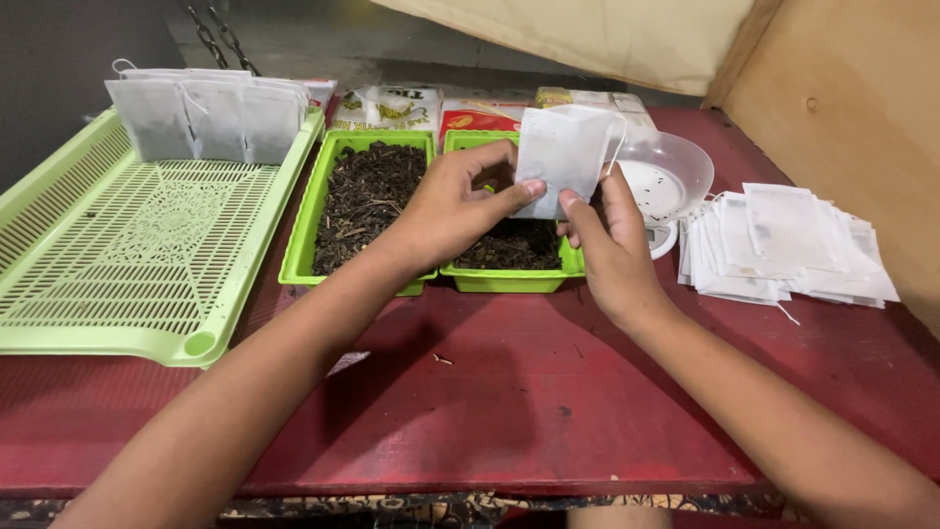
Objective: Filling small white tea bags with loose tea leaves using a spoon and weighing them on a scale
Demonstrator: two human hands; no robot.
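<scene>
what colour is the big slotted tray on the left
Light green tray, clearest in the head view.

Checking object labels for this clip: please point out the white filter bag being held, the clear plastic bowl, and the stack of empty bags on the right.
white filter bag (563, 157), head view, middle of its front face.
clear plastic bowl (676, 171), head view, inner wall.
stack of empty bags (788, 240), head view, top sheet.

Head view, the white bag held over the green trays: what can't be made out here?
- Bag: contents hidden by its opaque paper.
- Right green tray: mostly covered by left hand, right hand and bag.
- Scale: display hidden under the clear bowl.
- Packets behind trays: partly blocked.
</scene>
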